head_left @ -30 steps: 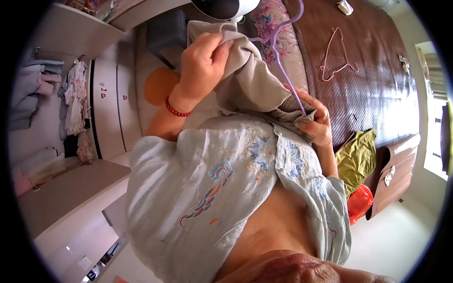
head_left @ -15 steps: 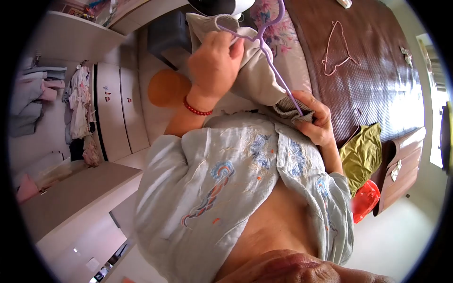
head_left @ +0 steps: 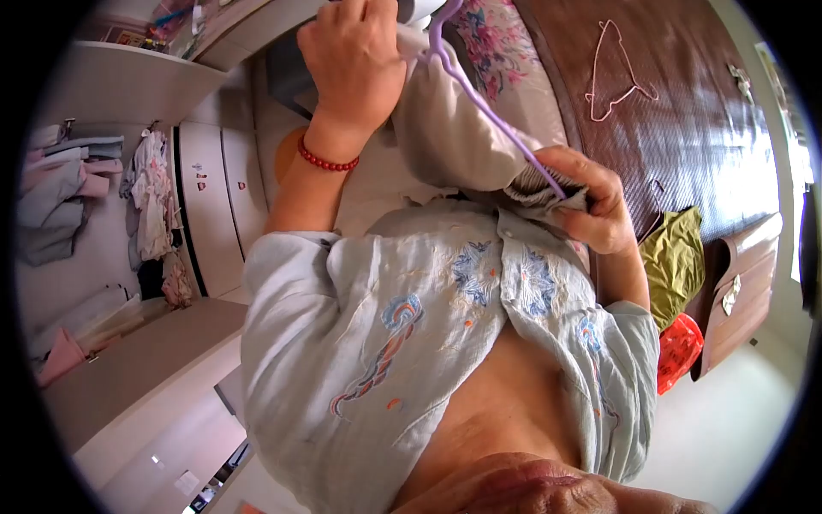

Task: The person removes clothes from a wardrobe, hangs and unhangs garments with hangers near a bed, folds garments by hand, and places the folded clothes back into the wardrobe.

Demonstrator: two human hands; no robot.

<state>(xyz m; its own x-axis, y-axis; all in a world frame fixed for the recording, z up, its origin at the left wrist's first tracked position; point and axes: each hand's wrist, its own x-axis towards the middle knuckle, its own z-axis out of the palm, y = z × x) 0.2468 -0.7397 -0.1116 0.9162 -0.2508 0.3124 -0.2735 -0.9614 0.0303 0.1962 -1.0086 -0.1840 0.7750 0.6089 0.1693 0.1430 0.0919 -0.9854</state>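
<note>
My left hand, with a red bead bracelet at the wrist, is closed at the top edge of the view. It grips the far side of a light beige garment; the fingertips are partly hidden. A purple clothes hanger slants across the garment, its upper part cut off by the frame. My right hand pinches the garment's gathered elastic edge, where the lower end of the hanger goes in. The cloth hangs between both hands in front of my belly.
A pink hanger lies on the brown mat of the bed at right. Near it are an olive green garment and a red bag. Clothes hang in the wardrobe at left. A dark stool stands beyond my left arm.
My left hand has moved up and to the left, stretching the garment's far side away. The hanger has shifted slightly left at its top; my right hand keeps its hold, a little further right.
</note>
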